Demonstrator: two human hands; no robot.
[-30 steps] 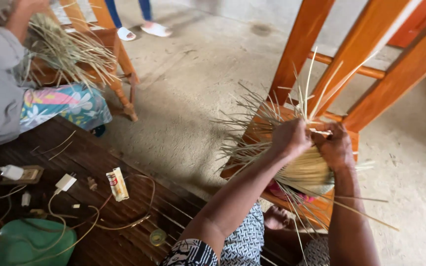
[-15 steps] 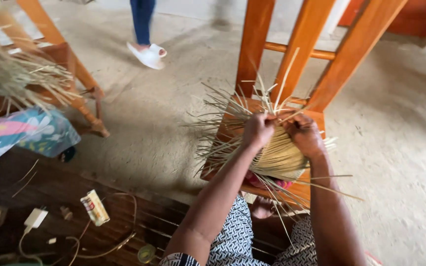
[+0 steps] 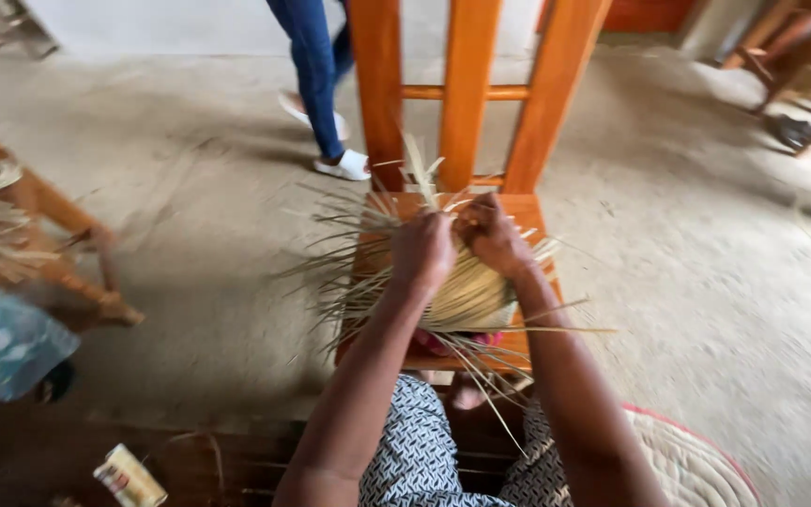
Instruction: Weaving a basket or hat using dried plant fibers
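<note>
Half-woven straw piece on the chair seat

Your straw weaving (image 3: 466, 296) is a pale yellow, domed bundle of tightly packed strands, resting on the orange wooden chair seat (image 3: 527, 214). Loose thin ends fan out from it to the left, upward and toward you.

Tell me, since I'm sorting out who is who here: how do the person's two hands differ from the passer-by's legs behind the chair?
The left hand and right hand are bare and bent together over the straw weaving on the orange wooden chair; the passer-by's legs wear blue trousers and white shoes. The hands sit near the camera; the legs stand farther off, on the floor. Both pairs are close together.
</note>
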